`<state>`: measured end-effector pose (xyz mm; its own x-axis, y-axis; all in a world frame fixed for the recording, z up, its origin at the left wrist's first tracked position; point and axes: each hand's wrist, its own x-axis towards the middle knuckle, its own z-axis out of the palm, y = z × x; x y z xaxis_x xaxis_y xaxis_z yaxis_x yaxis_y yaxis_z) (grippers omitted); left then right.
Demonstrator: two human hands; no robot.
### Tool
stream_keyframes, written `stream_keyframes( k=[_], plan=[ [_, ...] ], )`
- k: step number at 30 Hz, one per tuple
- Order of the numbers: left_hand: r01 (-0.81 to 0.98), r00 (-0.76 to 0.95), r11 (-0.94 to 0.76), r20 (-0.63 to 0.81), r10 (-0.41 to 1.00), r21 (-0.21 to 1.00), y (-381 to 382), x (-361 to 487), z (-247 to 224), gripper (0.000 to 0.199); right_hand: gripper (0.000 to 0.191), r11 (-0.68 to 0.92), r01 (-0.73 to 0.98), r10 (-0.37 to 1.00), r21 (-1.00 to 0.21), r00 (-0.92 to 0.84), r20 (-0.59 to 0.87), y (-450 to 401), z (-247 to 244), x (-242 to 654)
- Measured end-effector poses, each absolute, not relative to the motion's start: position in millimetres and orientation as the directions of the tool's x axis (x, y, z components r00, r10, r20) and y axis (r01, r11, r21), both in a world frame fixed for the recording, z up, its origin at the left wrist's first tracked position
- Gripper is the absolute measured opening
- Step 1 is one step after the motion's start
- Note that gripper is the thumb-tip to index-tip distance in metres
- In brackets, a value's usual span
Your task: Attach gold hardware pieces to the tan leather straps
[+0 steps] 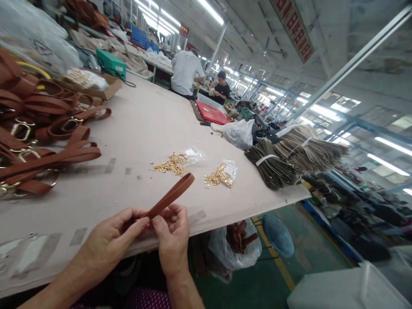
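Between left hand [108,238] and right hand [174,236] | brown strap loop [171,195] | both pinching its near end

Tilted head view, forward and down across table [141,116], near left hand [111,238] and right hand [174,234].

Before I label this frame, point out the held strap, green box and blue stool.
Held strap [171,195], head view: looped length.
Green box [108,62], head view: long side.
Blue stool [278,235], head view: seat.

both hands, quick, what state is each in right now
Left hand: closed, pinching the folded brown strap between thumb and fingers.
Right hand: closed on the same strap, fingers curled.
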<state>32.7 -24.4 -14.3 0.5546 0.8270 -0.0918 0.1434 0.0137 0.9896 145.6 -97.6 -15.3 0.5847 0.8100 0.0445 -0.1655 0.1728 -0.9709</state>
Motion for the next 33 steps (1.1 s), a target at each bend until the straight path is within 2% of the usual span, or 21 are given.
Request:
stream_keyframes(
  k=[2, 5, 8, 15, 18, 24, 28, 33],
  plan=[
    [0.121, 0.568, -0.039, -0.037, 0.822, 0.992, -28, 31, -16, 0.027, 0.032, 0.175, -0.172, 0.838, -0.969, 0.543, 0.055, -98, -12, 143],
    [0.104, 0.529, -0.096, 0.027, 0.848, 0.990, -34, 30, -13, 0.023, 0.019, 0.135, -0.035, 0.878, -0.990, 0.467, 0.103, -101, -5, 139],
    [0.099, 0.510, -0.131, 0.063, 0.858, 0.986, -39, 31, -8, 0.020, 0.019, 0.106, 0.045, 0.891, -0.993, 0.439, 0.115, -103, -3, 139],
    [0.009, 0.513, -0.041, 0.031, 0.858, 0.999, -41, 40, -12, 0.027, 0.029, 0.156, 0.058, 0.910, -0.986, 0.379, 0.167, -102, -23, 151],
    [0.011, 0.490, -0.053, 0.041, 0.871, 0.999, -42, 42, -16, 0.035, 0.032, 0.166, 0.035, 0.919, -0.986, 0.358, 0.167, -102, -28, 154],
    [0.031, 0.499, -0.087, 0.060, 0.865, 0.996, -46, 44, -19, 0.042, 0.031, 0.095, -0.041, 0.894, -0.995, 0.442, 0.068, -104, -27, 154],
    [0.057, 0.479, -0.133, 0.090, 0.873, 0.989, -50, 47, -25, 0.045, 0.036, 0.121, -0.152, 0.901, -0.981, 0.432, 0.044, -108, -27, 156],
    [0.108, 0.543, -0.169, 0.084, 0.836, 0.980, -65, 57, -35, 0.050, 0.036, 0.128, -0.184, 0.871, -0.975, 0.491, 0.022, -128, -26, 162]
  ],
)
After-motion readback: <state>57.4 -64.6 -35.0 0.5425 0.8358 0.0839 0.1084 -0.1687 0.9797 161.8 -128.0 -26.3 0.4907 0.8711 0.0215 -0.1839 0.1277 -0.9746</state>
